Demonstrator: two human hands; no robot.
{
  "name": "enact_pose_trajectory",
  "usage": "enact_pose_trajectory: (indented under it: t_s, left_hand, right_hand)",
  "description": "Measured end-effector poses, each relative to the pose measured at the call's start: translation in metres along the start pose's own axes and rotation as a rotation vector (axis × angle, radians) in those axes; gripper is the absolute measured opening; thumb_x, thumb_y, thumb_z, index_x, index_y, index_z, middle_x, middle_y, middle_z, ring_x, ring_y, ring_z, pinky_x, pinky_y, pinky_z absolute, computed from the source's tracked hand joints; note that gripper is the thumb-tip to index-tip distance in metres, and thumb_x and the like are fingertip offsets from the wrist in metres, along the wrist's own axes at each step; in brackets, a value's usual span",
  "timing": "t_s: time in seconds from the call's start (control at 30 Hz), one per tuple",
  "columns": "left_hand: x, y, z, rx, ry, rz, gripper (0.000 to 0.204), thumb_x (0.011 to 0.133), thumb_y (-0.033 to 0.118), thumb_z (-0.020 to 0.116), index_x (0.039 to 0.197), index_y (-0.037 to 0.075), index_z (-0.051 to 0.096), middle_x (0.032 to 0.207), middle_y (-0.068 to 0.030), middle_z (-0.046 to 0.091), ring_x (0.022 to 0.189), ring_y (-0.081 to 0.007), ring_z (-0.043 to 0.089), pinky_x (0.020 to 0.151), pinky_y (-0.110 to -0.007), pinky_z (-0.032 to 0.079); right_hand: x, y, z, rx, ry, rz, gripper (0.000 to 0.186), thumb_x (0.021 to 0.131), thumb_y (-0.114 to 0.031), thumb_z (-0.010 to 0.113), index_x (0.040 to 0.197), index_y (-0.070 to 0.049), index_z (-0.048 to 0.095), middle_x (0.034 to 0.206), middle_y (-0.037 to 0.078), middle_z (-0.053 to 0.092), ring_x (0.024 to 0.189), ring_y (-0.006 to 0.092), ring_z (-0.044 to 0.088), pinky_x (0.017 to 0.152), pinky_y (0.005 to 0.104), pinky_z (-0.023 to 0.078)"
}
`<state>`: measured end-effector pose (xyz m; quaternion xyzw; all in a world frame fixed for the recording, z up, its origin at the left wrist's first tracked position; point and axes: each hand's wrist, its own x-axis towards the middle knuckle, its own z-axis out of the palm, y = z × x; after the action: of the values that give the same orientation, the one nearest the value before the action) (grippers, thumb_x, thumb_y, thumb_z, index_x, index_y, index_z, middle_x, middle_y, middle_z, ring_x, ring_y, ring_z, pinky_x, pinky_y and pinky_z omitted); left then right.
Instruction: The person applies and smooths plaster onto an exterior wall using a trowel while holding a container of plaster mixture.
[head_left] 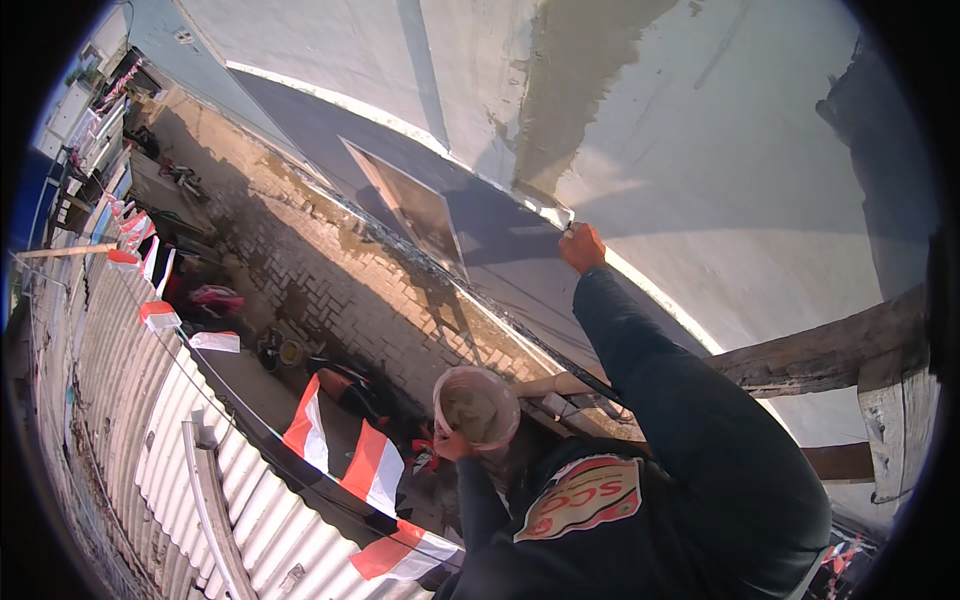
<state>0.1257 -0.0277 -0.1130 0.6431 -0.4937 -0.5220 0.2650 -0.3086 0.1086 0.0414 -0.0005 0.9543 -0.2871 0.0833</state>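
My left hand is closed on the near left rim of a pinkish bucket. Grey wet mortar lies inside the bucket. Up at the wall, my right hand forms a fist at the pale ledge that runs along the wall. Something small and dark shows at its upper edge, against the ledge; I cannot make out its kind. Above this hand a darker, damp-looking grey patch stretches up the wall.
Rough timber beams stand close at my right. Far below lies a paved alley. A corrugated roof and a string of red and white flags are at lower left. A brownish panel sits in the wall under the ledge.
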Motion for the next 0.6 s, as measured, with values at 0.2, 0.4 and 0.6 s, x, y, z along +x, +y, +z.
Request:
enact_pose_trajectory:
  t_s: [0.2, 0.4, 0.6]
  left_hand:
    - [0.016, -0.026, 0.004, -0.09, -0.029, 0.093, 0.041, 0.072, -0.007, 0.051, 0.109, -0.01, 0.066, 0.101, -0.0125, 0.07, 0.085, -0.019, 0.066, 0.078, -0.033, 0.051]
    - [0.017, -0.013, 0.015, -0.253, -0.055, -0.011, 0.042, 0.071, -0.01, 0.048, 0.109, -0.01, 0.066, 0.101, -0.0131, 0.07, 0.085, -0.0189, 0.066, 0.077, -0.032, 0.052]
    - [0.017, 0.001, 0.021, -0.189, -0.039, 0.068, 0.042, 0.068, -0.011, 0.049, 0.106, -0.01, 0.067, 0.096, -0.0134, 0.07, 0.079, -0.019, 0.067, 0.071, -0.032, 0.053]
  right_hand:
    - [-0.012, -0.012, -0.022, 0.091, 0.144, -0.073, 0.04, 0.076, -0.025, 0.064, 0.111, -0.007, 0.069, 0.103, 0.019, 0.069, 0.1, 0.0388, 0.065, 0.089, 0.0449, 0.05]
    - [-0.028, -0.048, -0.067, 0.164, 0.187, -0.108, 0.043, 0.076, -0.024, 0.066, 0.115, -0.007, 0.068, 0.104, 0.019, 0.07, 0.1, 0.0381, 0.065, 0.088, 0.0443, 0.05]
    - [-0.039, -0.082, -0.103, 0.332, 0.413, -0.175, 0.037, 0.076, -0.019, 0.063, 0.11, -0.004, 0.068, 0.1, 0.02, 0.07, 0.096, 0.0402, 0.065, 0.084, 0.0454, 0.05]
